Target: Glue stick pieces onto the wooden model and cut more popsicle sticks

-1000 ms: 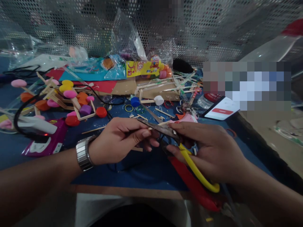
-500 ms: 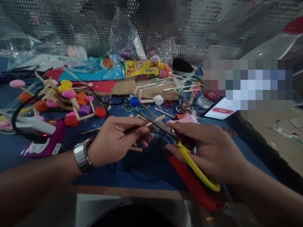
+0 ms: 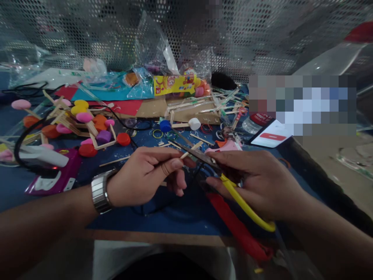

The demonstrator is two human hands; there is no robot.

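A thin wooden stick (image 3: 184, 156) is pinched between the thumb and forefinger of my left hand (image 3: 145, 175), which wears a silver watch (image 3: 100, 192). My right hand (image 3: 259, 182) grips scissors (image 3: 201, 156) with metal blades and a yellow handle. The blades point up and left, close by the stick's end; contact is hard to tell. Under my right hand lies a long red handle (image 3: 233, 223) with a dark end; whether it is part of the same tool I cannot tell. Beyond the blades sit a blue cap (image 3: 166, 125) and a white cap (image 3: 194, 124).
On the left stands a stick structure with coloured caps and foam pieces (image 3: 87, 124), beside a purple box (image 3: 55, 175) with a plugged cable. Behind are a yellow packet (image 3: 175, 83), cardboard (image 3: 151, 109) and stick scraps. A phone (image 3: 272, 133) lies on the right.
My left hand has shifted slightly, its lower fingers showing more plainly below the thumb. The scissors' yellow handle has moved a little to the right. The stick is still in my pinch.
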